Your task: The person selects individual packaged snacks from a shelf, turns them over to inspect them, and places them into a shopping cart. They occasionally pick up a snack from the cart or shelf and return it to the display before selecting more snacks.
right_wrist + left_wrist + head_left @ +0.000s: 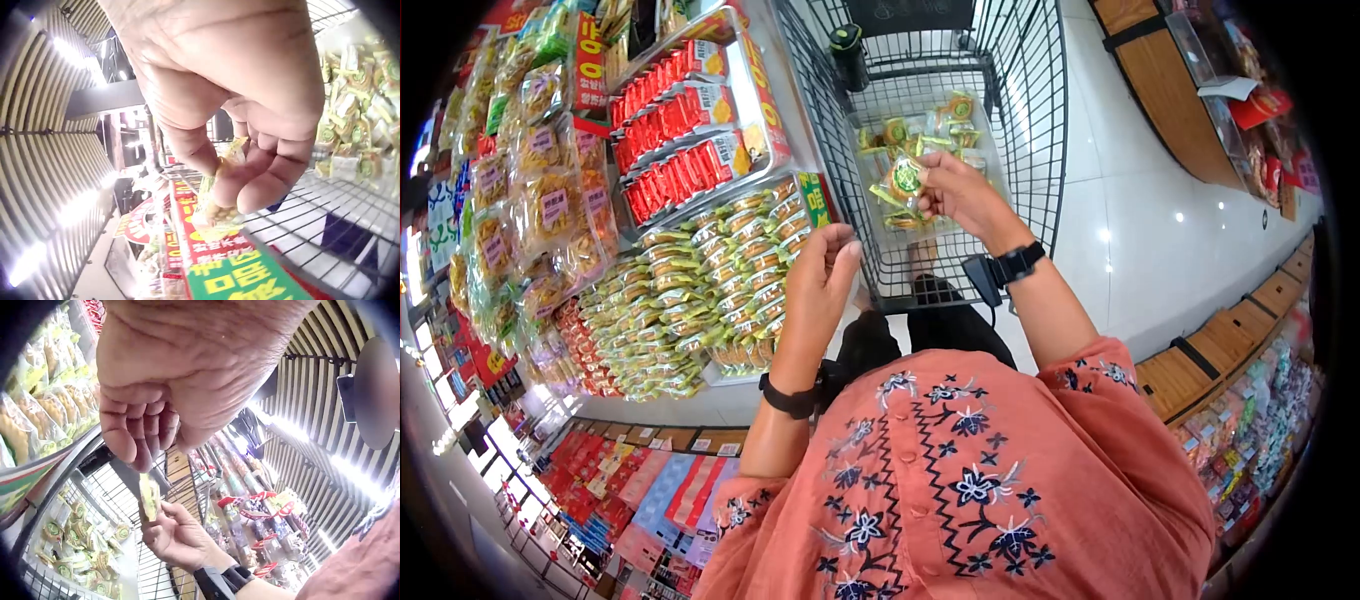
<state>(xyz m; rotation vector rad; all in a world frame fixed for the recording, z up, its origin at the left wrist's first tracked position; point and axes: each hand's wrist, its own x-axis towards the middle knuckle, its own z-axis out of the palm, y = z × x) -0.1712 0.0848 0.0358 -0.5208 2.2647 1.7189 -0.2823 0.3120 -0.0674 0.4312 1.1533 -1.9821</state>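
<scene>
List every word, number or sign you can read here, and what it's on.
"0", apparently: red sign, large yellow print; its remaining characters are unclear.
Green sign: yellow Chinese characters, too skewed to read surely.
Red packets, packet in the right hand: print too small or blurred.

To our left we see red packets [675,125] in rows inside a bin [747,100], with snack bags [550,205] beside them. To our right, shiny floor [1090,240] meets wooden shelves [1175,110]; we have a slatted ceiling [312,387] overhead.
</scene>
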